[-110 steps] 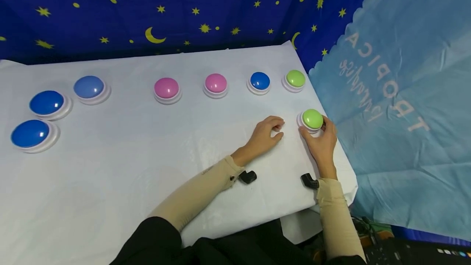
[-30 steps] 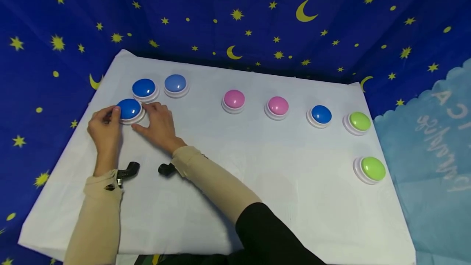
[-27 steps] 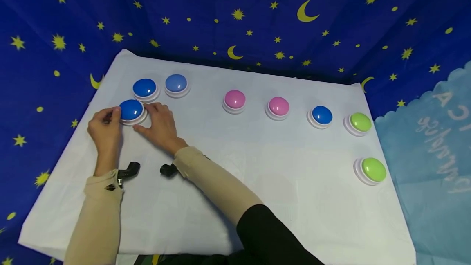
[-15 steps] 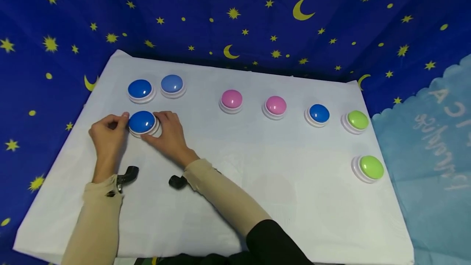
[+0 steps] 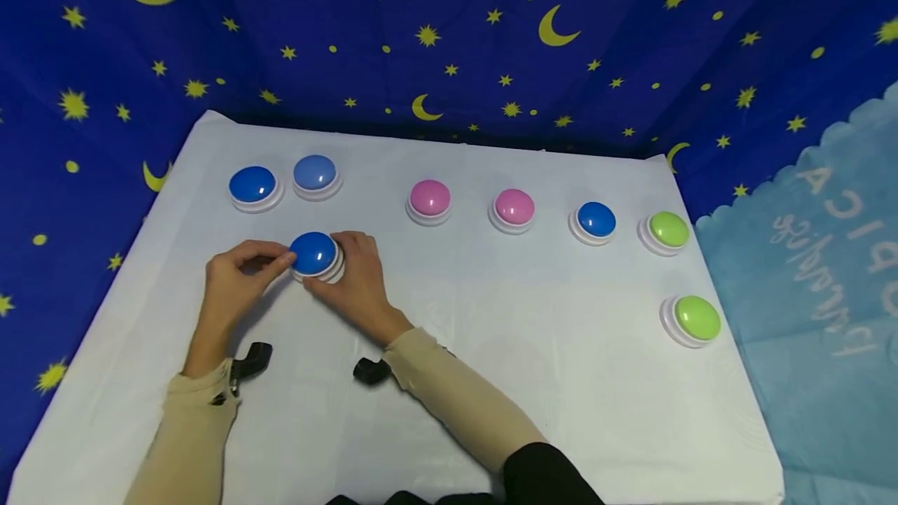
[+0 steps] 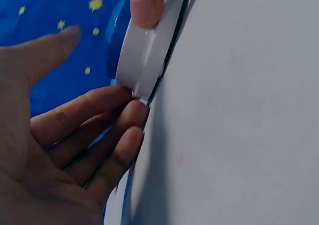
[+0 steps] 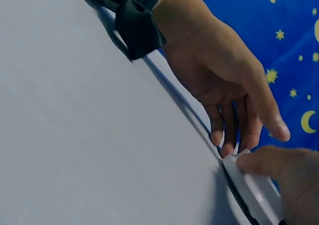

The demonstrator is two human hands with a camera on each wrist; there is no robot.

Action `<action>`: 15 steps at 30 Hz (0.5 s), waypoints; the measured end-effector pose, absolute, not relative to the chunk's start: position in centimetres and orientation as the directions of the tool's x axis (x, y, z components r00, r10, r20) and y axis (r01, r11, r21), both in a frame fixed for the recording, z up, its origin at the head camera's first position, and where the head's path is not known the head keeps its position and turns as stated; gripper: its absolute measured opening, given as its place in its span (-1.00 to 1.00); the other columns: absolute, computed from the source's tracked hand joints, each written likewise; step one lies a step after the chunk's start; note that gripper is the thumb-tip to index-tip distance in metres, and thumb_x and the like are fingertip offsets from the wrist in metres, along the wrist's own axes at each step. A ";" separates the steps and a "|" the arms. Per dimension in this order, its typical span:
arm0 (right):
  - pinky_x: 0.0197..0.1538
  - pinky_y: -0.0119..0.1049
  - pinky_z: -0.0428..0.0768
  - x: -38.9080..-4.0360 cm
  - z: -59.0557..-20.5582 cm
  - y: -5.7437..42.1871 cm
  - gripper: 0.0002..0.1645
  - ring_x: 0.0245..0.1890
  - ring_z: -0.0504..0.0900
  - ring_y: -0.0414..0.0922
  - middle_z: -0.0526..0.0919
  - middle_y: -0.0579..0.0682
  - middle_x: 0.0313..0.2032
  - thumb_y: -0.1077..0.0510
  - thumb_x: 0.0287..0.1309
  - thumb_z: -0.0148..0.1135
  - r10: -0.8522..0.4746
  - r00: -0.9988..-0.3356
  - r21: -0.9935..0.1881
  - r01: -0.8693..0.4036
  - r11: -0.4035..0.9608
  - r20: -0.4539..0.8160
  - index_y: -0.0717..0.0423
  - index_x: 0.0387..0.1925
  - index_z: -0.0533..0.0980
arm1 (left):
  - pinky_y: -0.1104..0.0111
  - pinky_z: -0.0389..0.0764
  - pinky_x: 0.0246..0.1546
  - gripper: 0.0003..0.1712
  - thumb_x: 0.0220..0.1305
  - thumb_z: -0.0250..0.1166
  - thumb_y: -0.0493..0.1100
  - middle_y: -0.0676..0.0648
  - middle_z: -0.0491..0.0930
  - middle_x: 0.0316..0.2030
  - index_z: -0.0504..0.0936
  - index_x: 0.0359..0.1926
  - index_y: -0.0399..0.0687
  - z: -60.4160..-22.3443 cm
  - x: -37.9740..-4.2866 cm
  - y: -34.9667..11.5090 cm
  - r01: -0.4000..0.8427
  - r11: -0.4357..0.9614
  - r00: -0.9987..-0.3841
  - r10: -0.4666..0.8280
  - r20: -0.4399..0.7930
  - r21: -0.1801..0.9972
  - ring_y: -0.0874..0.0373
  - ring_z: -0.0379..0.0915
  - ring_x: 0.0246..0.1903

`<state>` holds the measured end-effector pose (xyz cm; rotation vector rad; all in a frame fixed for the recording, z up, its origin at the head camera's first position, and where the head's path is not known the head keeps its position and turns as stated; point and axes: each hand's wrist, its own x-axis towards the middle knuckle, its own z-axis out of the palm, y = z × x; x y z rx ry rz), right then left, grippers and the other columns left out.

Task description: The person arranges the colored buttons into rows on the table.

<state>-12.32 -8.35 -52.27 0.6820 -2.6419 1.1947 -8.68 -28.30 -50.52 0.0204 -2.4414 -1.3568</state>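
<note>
A blue push button [image 5: 313, 252] with a domed top and round white base is between both hands, left of the table's middle. My right hand [image 5: 361, 287] grips the base from the right, thumb on the near side and fingers on the far side. The left hand [image 5: 235, 287] touches it from the left; in the left wrist view its fingertips meet the white base [image 6: 144, 60], while its thumb [image 6: 55, 48] stands apart. In the right wrist view, the right thumb [image 7: 269, 160] lies on the base. Whether the base rests fully on the table I cannot tell.
Behind stand a blue button [image 5: 252, 185] and a paler blue one [image 5: 315, 173]. Rightward are two pink buttons [image 5: 430, 199] [image 5: 515, 207], a small blue one [image 5: 596, 220] and two green ones [image 5: 669, 230] [image 5: 698, 318]. A starry blue curtain [image 5: 365, 37] hangs behind the white table [image 5: 533, 380].
The hands have gone from a green button at the right to the front blue button at the left. Both hands and that button have since shifted right and nearer, away from the rear blue one.
</note>
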 end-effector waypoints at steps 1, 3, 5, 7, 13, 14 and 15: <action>0.25 -0.29 0.53 -12.3 -52.3 -7.8 -0.14 0.18 0.51 -0.06 0.62 0.03 0.13 -0.12 -0.02 0.67 -0.325 -0.884 -0.680 -0.467 0.566 0.336 0.15 0.23 0.52 | 0.70 0.52 -0.16 -0.76 0.18 0.57 -0.33 -0.13 0.79 -0.18 0.81 -0.11 -0.28 -50.6 -8.7 -27.9 0.180 0.532 -0.945 -0.140 0.296 0.827 0.56 0.56 -0.29; 0.24 -0.26 0.54 -12.2 -52.5 -6.6 -0.14 0.17 0.52 -0.06 0.62 0.03 0.12 -0.11 -0.04 0.67 -0.307 -0.885 -0.696 -0.466 0.546 0.350 0.16 0.23 0.51 | 0.69 0.56 -0.13 -0.67 0.14 0.58 -0.39 -0.29 0.76 -0.10 0.79 -0.04 -0.28 -50.7 -8.7 -27.2 0.217 0.495 -0.954 -0.075 0.291 0.841 0.54 0.59 -0.26; 0.23 -0.22 0.55 -12.0 -52.7 -5.3 -0.13 0.16 0.53 -0.05 0.63 0.05 0.12 -0.10 -0.04 0.67 -0.301 -0.886 -0.713 -0.463 0.527 0.353 0.18 0.23 0.49 | 0.68 0.59 -0.10 -0.61 0.11 0.57 -0.44 -0.31 0.74 -0.06 0.76 0.00 -0.30 -50.9 -8.5 -26.3 0.235 0.451 -0.961 -0.025 0.275 0.861 0.50 0.62 -0.24; 0.22 -0.15 0.56 -11.6 -52.8 -3.9 -0.10 0.16 0.54 -0.03 0.63 0.07 0.13 -0.09 -0.05 0.67 -0.306 -0.885 -0.716 -0.464 0.522 0.350 0.20 0.25 0.48 | 0.65 0.63 -0.08 -0.59 0.10 0.56 -0.48 -0.33 0.73 -0.05 0.75 0.01 -0.32 -51.0 -8.3 -25.4 0.248 0.400 -0.964 0.017 0.264 0.882 0.44 0.66 -0.22; 0.21 -0.03 0.59 -10.7 -52.6 0.4 -0.07 0.18 0.57 -0.01 0.65 0.08 0.15 -0.09 -0.05 0.67 -0.313 -0.890 -0.730 -0.453 0.511 0.333 0.19 0.28 0.47 | 0.52 0.68 0.00 -0.63 0.12 0.59 -0.39 -0.20 0.74 0.06 0.79 -0.02 -0.22 -51.1 -8.2 -22.2 0.281 0.392 -0.960 0.117 0.256 0.876 0.21 0.71 -0.07; 0.20 -0.02 0.59 -10.6 -52.5 1.2 -0.07 0.18 0.58 -0.01 0.65 0.08 0.15 -0.09 -0.06 0.67 -0.311 -0.890 -0.732 -0.452 0.510 0.333 0.19 0.28 0.47 | 0.48 0.69 0.02 -0.62 0.11 0.60 -0.37 -0.18 0.73 0.09 0.79 -0.01 -0.20 -51.0 -8.2 -21.7 0.290 0.393 -0.957 0.139 0.256 0.873 0.15 0.71 -0.04; 0.21 -0.01 0.59 -10.5 -52.4 2.0 -0.07 0.18 0.58 -0.01 0.65 0.07 0.15 -0.09 -0.06 0.68 -0.310 -0.891 -0.736 -0.449 0.506 0.331 0.18 0.28 0.47 | 0.44 0.69 0.05 -0.61 0.11 0.61 -0.35 -0.17 0.73 0.11 0.79 0.00 -0.19 -51.0 -8.3 -21.1 0.298 0.390 -0.954 0.160 0.255 0.871 0.10 0.71 0.00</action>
